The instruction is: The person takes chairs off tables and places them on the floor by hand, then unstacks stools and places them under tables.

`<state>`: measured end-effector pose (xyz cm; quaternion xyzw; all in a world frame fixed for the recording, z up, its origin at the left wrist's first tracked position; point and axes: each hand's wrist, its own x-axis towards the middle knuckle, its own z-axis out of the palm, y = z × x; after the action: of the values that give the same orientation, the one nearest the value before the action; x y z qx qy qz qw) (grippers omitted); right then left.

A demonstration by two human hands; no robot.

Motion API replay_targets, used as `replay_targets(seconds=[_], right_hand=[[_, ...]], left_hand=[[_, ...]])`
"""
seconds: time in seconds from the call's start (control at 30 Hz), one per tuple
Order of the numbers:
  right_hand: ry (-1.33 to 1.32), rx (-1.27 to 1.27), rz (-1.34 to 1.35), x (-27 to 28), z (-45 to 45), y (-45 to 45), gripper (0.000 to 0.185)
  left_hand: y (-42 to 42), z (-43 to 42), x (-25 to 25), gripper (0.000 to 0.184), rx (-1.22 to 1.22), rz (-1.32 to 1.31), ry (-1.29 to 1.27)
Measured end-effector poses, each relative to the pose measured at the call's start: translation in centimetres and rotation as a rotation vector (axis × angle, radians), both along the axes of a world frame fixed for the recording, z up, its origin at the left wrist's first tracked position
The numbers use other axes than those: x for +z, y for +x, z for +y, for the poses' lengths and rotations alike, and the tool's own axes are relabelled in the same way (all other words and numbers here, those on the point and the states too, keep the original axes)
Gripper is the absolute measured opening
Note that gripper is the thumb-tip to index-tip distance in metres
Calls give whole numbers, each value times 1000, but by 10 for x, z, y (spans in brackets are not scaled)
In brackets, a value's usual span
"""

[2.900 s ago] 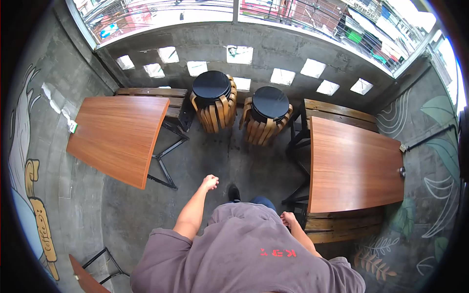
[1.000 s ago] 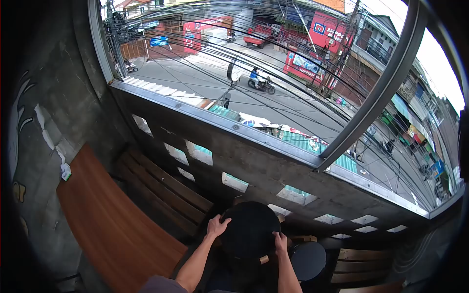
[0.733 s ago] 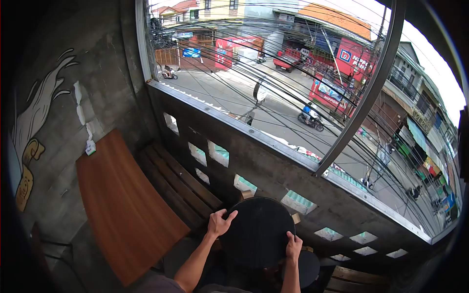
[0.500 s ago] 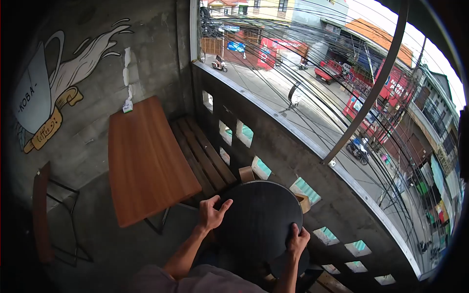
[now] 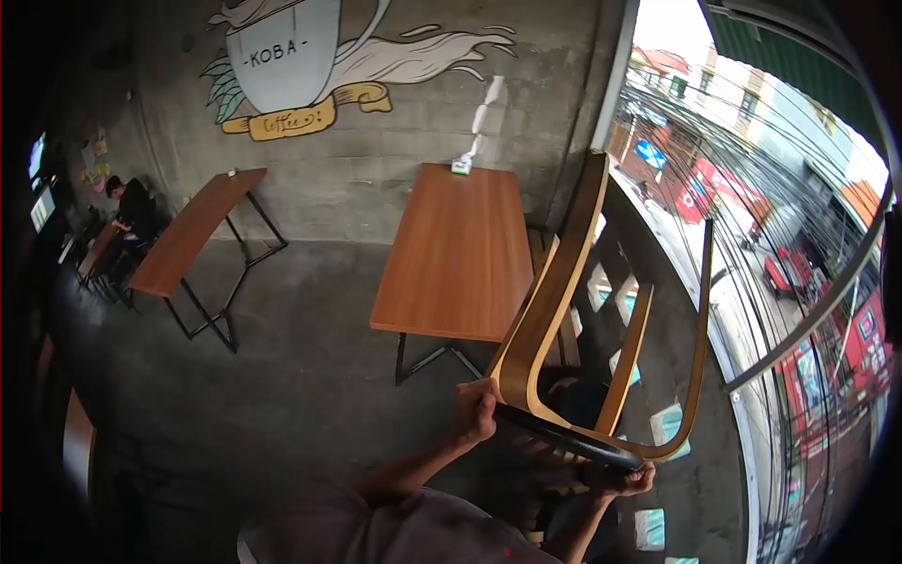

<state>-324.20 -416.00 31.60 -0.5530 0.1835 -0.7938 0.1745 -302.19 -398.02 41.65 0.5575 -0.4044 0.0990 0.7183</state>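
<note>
Head: you have just swung the stool (image 5: pixel 540 338) legs-up;
Left hand (image 5: pixel 477 411): grasping its seat (image 5: pixel 569 437);
Right hand (image 5: pixel 625 481): grasping the opposite edge;
Weight: apparently yours

Dull purplish-grey shirt (image 5: pixel 423 531), short sleeve (image 5: pixel 315 512), faint red marking (image 5: pixel 510 553) low in view; forearms (image 5: pixel 409 472) bare.

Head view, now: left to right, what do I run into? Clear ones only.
Seated person in dark clothes → left wooden table → middle wooden table → upturned black-seated stool → red vehicle outside.
</note>
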Motion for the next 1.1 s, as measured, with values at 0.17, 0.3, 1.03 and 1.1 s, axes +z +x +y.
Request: replay_targets(seconds=[0.17, 0.3, 1.03, 1.1], right_hand=[[-29, 330, 194, 0, 28, 69, 40], [-78, 575, 154, 7, 89, 173, 42], [523, 2057, 676, 46, 634, 468, 45], [588, 2030, 706, 27, 667, 490, 42]], left_hand=[[30, 108, 12, 55, 189, 74, -44], [68, 207, 16, 50, 396, 4, -122], [48, 597, -31, 50, 1920, 367, -27], [63, 621, -39, 48, 1972, 362, -17]])
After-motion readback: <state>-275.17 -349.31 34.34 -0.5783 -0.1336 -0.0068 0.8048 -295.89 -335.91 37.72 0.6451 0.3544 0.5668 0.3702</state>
